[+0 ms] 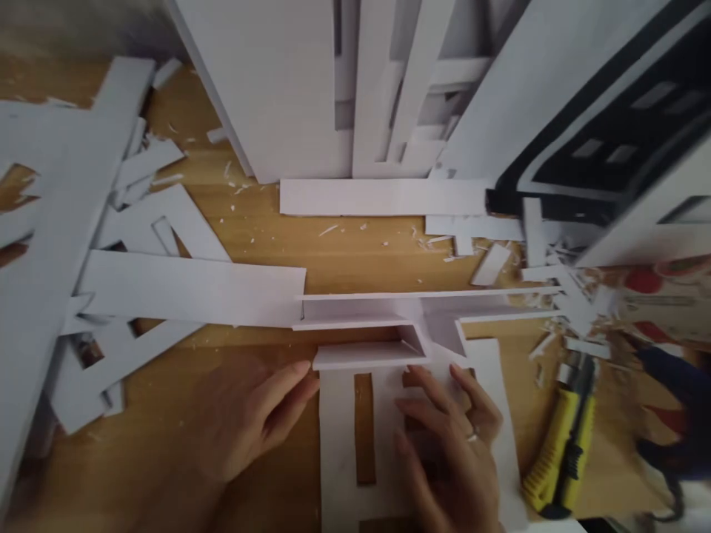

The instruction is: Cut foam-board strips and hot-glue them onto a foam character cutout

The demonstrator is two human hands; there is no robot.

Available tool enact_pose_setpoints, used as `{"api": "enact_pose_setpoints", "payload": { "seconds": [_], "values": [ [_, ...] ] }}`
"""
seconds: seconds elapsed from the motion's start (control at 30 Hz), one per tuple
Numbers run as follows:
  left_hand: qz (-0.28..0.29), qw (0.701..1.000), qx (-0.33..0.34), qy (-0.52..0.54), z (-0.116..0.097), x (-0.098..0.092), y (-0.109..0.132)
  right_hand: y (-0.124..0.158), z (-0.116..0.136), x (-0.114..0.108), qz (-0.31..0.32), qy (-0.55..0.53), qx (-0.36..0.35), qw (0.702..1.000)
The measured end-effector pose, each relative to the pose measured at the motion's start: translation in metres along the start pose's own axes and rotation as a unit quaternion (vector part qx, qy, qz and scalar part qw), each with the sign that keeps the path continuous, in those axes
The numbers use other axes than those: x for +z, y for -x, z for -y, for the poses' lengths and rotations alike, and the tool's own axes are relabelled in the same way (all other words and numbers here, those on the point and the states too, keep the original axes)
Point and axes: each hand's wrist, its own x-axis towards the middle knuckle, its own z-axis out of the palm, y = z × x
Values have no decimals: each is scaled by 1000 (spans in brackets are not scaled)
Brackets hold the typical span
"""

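A white foam-board assembly (366,354) with thin strips standing on edge lies before me, its walls forming a channel with a branch toward me. Nearer to me is a flat white panel (337,451) with cut-out rectangular windows. My left hand (255,414) has its fingers stretched out, the tips at the left end of the near strip. Over the panel, my right hand (455,444), with a ring on one finger, spreads its fingers; some fingertips reach the near edge of the standing strips. Neither hand visibly grips anything.
A yellow utility knife (558,448) lies at the right, near a dark blue tool (678,407). White board offcuts (161,289) pile up at the left. Large white panels (283,89) and a black-and-white panel (627,126) stand at the back. Scraps (578,296) litter the wooden table (249,229).
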Motion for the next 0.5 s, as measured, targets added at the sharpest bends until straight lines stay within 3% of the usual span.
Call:
{"api": "enact_pose_setpoints", "payload": {
  "seconds": [0.1,0.3,0.5],
  "values": [
    [8,999,35,-19,1,-3,-2,-2,0,1,-1,7,-3,1000],
    [39,999,3,13,0,-3,-2,1,-1,4,-8,18,26,999],
    [54,999,5,3,-2,-4,-10,8,-10,0,30,17,19,999]
  ]
}}
